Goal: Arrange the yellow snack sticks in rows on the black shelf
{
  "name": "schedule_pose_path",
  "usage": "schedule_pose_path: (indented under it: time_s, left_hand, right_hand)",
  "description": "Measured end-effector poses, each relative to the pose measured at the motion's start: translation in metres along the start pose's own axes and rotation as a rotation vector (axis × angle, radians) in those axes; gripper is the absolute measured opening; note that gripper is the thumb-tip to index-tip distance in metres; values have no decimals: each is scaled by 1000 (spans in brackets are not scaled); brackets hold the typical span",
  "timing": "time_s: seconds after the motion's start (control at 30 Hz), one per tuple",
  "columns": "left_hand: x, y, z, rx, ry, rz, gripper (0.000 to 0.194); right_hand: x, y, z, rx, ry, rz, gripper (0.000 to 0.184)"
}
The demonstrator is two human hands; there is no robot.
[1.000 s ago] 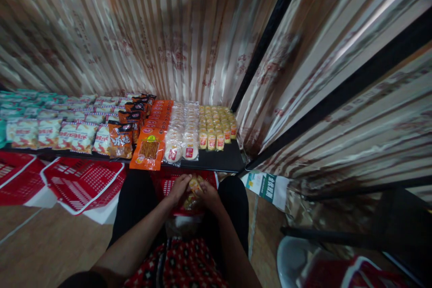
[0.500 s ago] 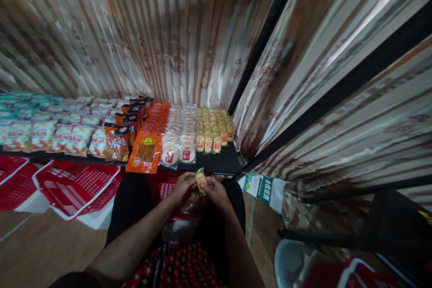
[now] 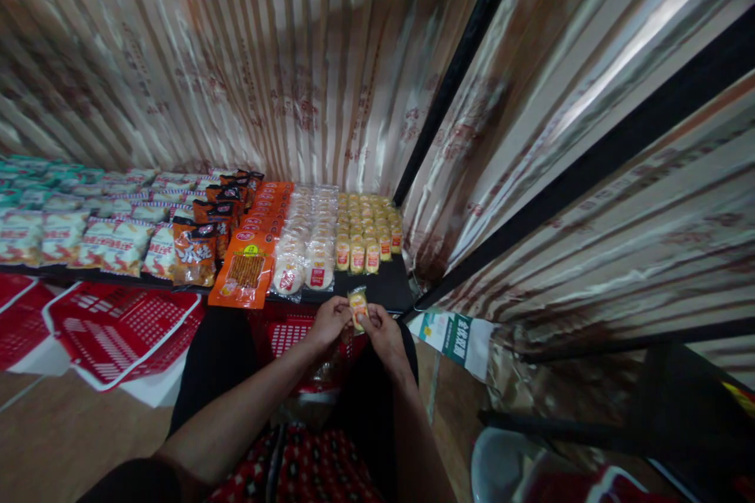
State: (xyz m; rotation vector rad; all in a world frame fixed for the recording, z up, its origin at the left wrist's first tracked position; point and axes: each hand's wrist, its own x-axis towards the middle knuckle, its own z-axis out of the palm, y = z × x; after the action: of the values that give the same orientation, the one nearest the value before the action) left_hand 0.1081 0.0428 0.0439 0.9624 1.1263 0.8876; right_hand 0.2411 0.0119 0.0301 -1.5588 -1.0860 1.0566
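Observation:
Between my two hands is a small yellow wrapped snack packet [image 3: 358, 308], held nearly upright in front of the shelf's edge. My left hand [image 3: 330, 324] pinches its left side, and my right hand [image 3: 383, 332] grips its lower right side with the thumb on the front. Just beyond, rows of matching yellow packets [image 3: 366, 240] stand at the right end of the black shelf [image 3: 383, 291]. Left of them lie clear packs of round white crackers [image 3: 303, 267], then orange bags of stick snacks [image 3: 243, 271].
Brown-orange snack bags [image 3: 194, 251] and white ones [image 3: 121, 244] line the shelf further left. Red baskets [image 3: 123, 330] sit below; another red basket [image 3: 289, 336] is between my knees. A black post [image 3: 460, 71] and striped sheeting [image 3: 307, 55] bound the shelf's back and right.
Both hands have moved slightly right with the yellow packet, which is now more upright. The shelf and its goods have shifted a little left in view.

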Motion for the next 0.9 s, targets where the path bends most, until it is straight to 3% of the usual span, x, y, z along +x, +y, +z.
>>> schedule_pose_path:
  time_s: [0.43,0.9]
  left_hand:
    - [20,9,23,222,26,129,8]
    - [42,14,46,428,113,223,18]
  right_hand:
    - [10,-1,-14,8,90,-89,32]
    - [31,-5,-19,-306,298,-156,40]
